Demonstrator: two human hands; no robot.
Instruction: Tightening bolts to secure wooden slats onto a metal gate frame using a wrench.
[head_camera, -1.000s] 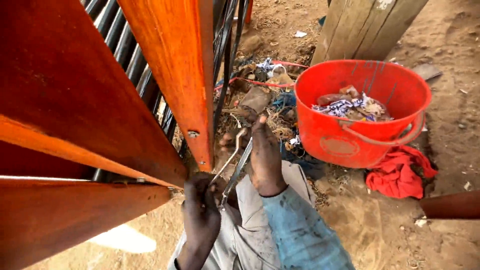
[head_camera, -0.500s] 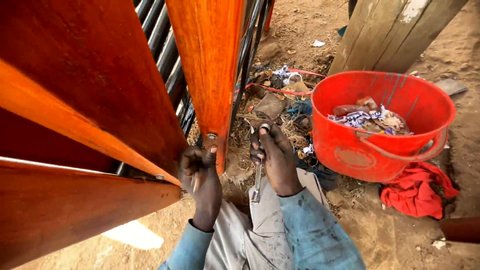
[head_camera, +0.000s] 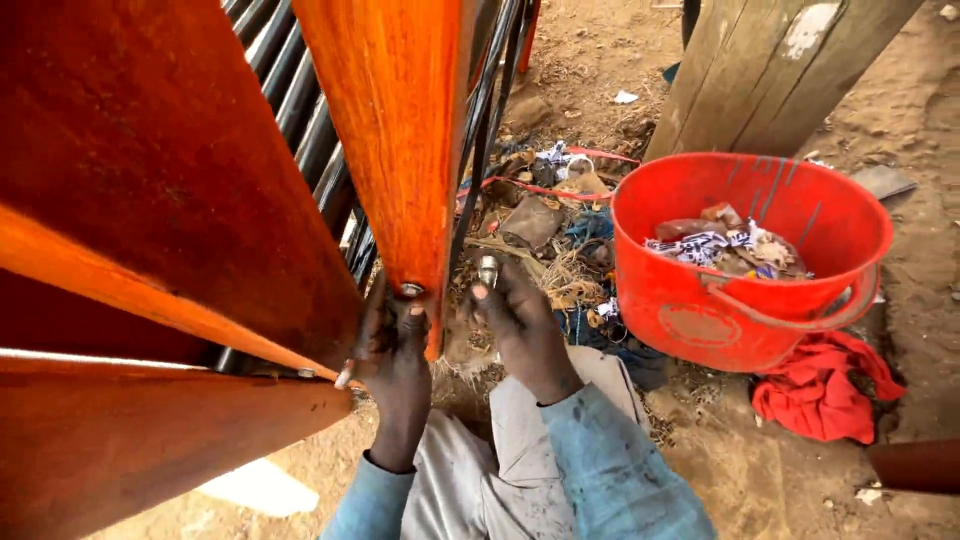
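Fingers of left hand pinch bolt on orange plank; right hand clasps metal tool.

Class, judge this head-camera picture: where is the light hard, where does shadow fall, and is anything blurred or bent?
Head view: hard sunlight glares on the orange plank; left hand sits shaded beneath it; right hand is slightly soft; red bucket sharp; frame edges bow from the wide lens.

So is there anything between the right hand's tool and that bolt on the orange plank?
Nothing visible. The right hand holds a small metal tool just right of the plank; the bolt sits at the plank's lower end, with the left hand touching right below it.
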